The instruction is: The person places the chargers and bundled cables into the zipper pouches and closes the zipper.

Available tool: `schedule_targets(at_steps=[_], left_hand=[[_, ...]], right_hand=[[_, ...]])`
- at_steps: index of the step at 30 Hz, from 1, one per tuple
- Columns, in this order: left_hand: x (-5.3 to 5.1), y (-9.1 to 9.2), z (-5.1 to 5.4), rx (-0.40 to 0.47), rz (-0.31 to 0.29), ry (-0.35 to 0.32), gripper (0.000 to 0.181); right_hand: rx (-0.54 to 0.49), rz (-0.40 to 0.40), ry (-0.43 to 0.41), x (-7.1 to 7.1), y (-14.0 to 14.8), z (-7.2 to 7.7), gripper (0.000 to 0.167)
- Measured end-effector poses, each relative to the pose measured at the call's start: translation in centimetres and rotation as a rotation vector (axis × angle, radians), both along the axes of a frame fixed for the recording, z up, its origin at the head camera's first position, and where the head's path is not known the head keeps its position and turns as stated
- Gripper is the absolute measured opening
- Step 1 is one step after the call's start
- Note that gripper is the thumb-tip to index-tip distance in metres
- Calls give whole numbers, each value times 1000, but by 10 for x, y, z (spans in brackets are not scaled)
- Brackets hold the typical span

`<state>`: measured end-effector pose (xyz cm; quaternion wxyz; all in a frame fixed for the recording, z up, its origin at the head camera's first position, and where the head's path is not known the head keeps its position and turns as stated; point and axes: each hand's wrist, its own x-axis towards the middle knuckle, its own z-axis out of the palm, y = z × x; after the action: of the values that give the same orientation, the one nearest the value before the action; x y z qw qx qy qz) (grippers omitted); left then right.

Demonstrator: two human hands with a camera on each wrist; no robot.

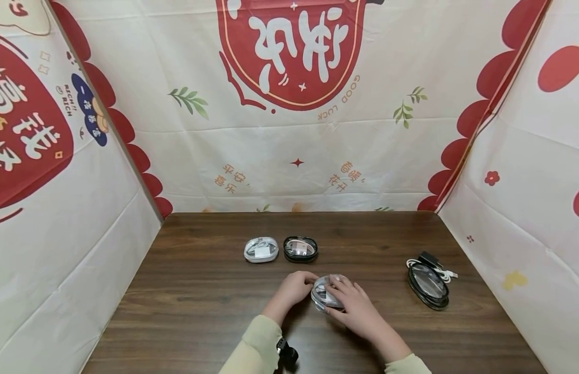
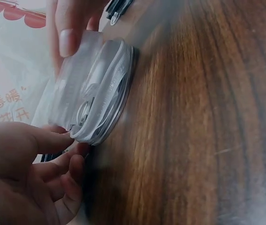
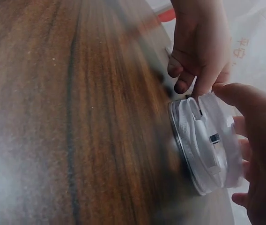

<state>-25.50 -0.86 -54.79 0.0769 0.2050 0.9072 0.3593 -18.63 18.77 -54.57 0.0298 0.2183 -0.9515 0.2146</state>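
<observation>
A clear oval case (image 1: pixel 321 294) with a coiled white cable is between both hands above the wooden table. My left hand (image 1: pixel 293 290) pinches its left end, thumb and fingertips at the edge in the left wrist view, where the hand (image 2: pixel 23 157) is close. My right hand (image 1: pixel 359 310) grips the case from above and the right, fingers spread over the top. Seen from the right wrist, the case (image 3: pixel 191 140) has a clear upper part (image 3: pixel 233 159) tilted away from the part with the cable; the right hand (image 3: pixel 264 126) holds that upper part.
Behind the hands lie a white-rimmed oval case (image 1: pixel 261 250) and a black-rimmed one (image 1: pixel 300 249). At the right, a black coiled cable (image 1: pixel 428 284) lies with a black plug (image 1: pixel 429 259) and a white cable (image 1: pixel 445 274). Printed cloth (image 1: pixel 294 140) surrounds the table (image 1: pixel 191 311).
</observation>
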Motion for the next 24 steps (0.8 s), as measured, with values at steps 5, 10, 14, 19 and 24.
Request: schedule_targets(at_steps=[5, 10, 14, 19, 24], left_hand=[[-3, 1, 1, -30, -30, -1, 15], [-2, 2, 1, -68, -10, 32, 8], [-2, 4, 0, -126, 10, 60, 2], [-4, 5, -1, -224, 6, 100, 10], [-2, 6, -1, -348, -30, 197, 13]], right_hand=[[14, 11, -17, 4, -1, -2, 58], [16, 25, -14, 9, -3, -3, 62], [24, 11, -16, 13, -4, -5, 64], [58, -7, 23, 16, -4, -6, 69], [85, -20, 66, 17, -4, -11, 73]])
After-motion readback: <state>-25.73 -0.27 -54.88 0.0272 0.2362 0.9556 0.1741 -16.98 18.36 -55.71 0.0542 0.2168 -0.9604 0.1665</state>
